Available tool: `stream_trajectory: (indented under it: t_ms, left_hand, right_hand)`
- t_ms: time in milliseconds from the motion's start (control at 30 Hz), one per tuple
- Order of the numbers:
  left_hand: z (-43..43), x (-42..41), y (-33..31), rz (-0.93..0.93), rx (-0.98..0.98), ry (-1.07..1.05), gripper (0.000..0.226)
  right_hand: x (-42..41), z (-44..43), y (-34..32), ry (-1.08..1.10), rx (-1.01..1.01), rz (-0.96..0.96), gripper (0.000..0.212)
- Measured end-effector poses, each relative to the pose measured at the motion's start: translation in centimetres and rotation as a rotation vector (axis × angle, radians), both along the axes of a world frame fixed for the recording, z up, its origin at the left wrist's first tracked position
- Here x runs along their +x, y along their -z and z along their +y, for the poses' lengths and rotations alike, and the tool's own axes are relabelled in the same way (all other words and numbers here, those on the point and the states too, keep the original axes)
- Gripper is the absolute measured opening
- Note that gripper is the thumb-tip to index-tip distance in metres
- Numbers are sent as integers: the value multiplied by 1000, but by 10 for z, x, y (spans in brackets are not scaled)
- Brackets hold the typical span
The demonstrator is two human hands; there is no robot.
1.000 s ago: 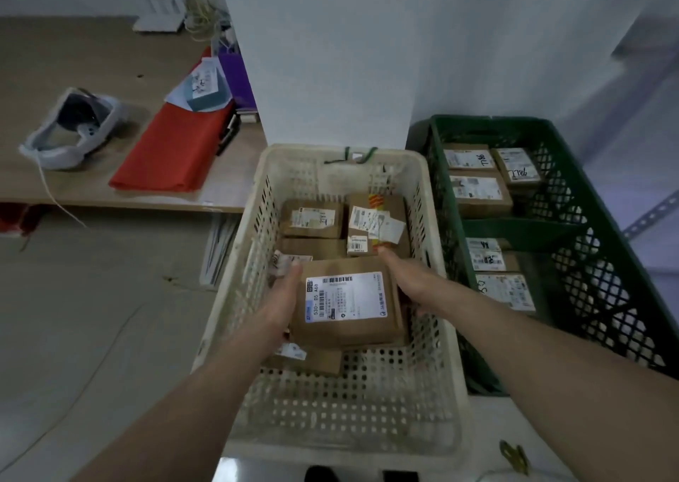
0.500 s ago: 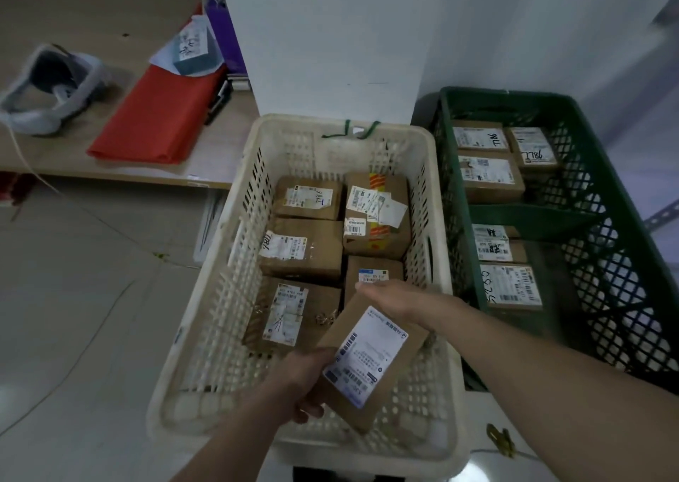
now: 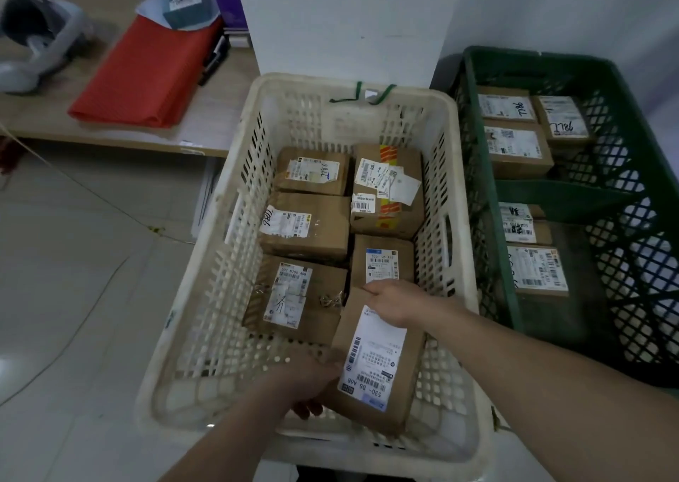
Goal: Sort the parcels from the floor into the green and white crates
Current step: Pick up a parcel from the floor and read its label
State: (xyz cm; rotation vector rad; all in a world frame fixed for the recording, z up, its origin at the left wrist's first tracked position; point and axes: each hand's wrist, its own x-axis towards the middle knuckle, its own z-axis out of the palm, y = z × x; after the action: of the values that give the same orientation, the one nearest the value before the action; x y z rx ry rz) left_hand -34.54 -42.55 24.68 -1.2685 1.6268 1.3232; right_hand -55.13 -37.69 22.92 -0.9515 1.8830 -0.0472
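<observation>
A brown cardboard parcel (image 3: 374,367) with a long white label sits low in the near right corner of the white crate (image 3: 257,106). My left hand (image 3: 312,382) grips its near left edge with curled fingers. My right hand (image 3: 393,301) lies across its far end, fingers over the top. Several other brown parcels (image 3: 306,220) lie flat in the white crate. The green crate (image 3: 477,143) stands to the right with several labelled parcels (image 3: 514,147) in two compartments.
A low wooden platform (image 3: 121,132) at the back left carries a red folder (image 3: 147,73), a white headset (image 3: 33,40) and papers. A white pillar (image 3: 341,22) stands behind the white crate. Pale floor tiles (image 3: 73,298) lie to the left.
The parcel has come down from above the crate and turned lengthwise into the near right corner. Both hands stayed on it, the left moving to its near edge.
</observation>
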Motion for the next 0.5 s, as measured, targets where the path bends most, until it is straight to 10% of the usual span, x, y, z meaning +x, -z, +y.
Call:
stream_trajectory:
  t_ms: [500]
  left_hand:
    - [-11,-3,19,41,145,-19,49]
  right_hand:
    - [-8,-3,2,-21,-9,71,40]
